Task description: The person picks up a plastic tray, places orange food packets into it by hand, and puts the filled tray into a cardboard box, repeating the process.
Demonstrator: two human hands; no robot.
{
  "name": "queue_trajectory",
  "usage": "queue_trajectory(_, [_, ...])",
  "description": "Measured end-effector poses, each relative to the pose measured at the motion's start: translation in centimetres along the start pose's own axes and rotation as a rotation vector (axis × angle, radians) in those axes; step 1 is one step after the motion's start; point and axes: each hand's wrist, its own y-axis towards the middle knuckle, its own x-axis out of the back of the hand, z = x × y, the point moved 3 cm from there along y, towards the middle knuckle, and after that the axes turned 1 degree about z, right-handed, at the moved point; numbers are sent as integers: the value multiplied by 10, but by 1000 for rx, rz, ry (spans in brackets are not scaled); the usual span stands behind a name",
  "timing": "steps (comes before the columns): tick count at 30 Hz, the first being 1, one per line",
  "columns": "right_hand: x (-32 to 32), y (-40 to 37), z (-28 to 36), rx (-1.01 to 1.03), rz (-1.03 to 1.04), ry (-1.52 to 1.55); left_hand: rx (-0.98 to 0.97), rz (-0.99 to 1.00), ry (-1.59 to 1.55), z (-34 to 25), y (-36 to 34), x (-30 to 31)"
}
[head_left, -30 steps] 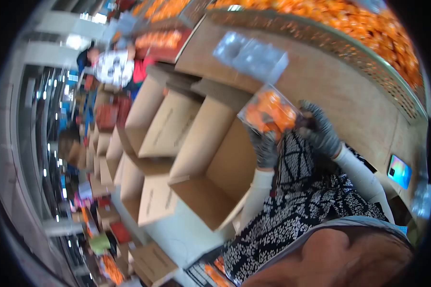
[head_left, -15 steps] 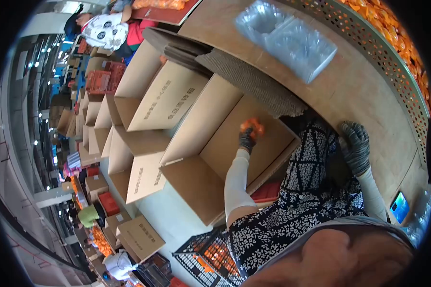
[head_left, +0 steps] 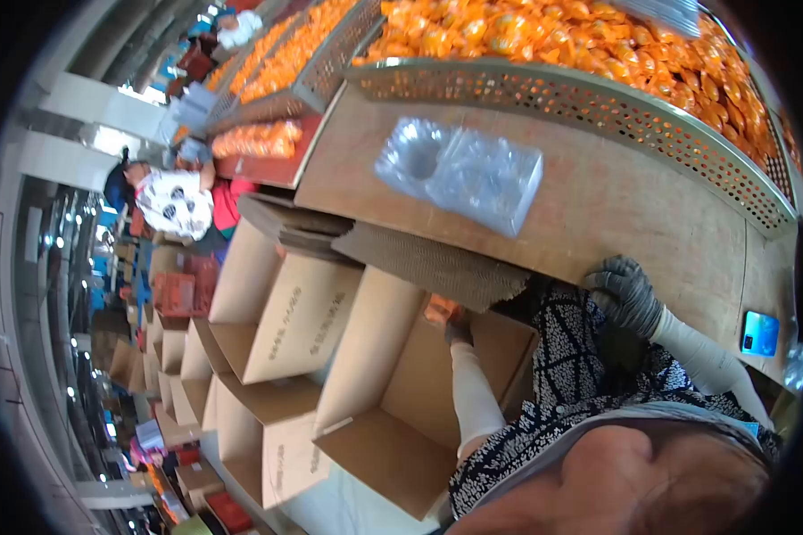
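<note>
My left hand [head_left: 458, 332], in a dark glove, is low inside an open cardboard box [head_left: 410, 379]. Its fingers are closed round bright orange fruit in shiny wrapping [head_left: 440, 309], partly hidden by the box and the cardboard above. My right hand [head_left: 629, 294], in a grey glove, rests on the near edge of the wooden table [head_left: 633, 209], fingers apart and slightly bent, holding nothing. A clear plastic tray pack [head_left: 464, 174] lies on the table beyond both hands.
A perforated metal-walled bin [head_left: 544, 89] of orange wrapped fruit borders the table. Corrugated sheets [head_left: 428, 263] stick out over the box. Several more open boxes [head_left: 299, 316] stand to the left. A phone [head_left: 759, 333] lies at right. Another person [head_left: 174, 203] is at far left.
The view has tilted up, showing more of the fruit bin. My left hand with the orange fruit has moved towards the box wall beneath the corrugated sheets. My right hand stays at the table edge.
</note>
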Motion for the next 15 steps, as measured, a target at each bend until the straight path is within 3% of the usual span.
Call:
queue_trajectory(5, [-5,35,-3,41,1,246,-468,71,778,7,40,-21])
queue_trajectory(9, [18,96,17,373,-218,-220,-704,61,1033,6,43,-23])
queue_trajectory(10, [22,108,13,372,-238,-222,-705,50,1050,2,41,-13])
queue_trajectory(12, [17,130,3,512,-227,-566,-568,-24,838,-7,32,14])
queue_trajectory(13, [14,139,-7,514,-246,-567,-566,-39,851,1,32,24])
queue_trajectory(15, [4,153,-23,474,26,-433,-754,-849,-606,34,15,74])
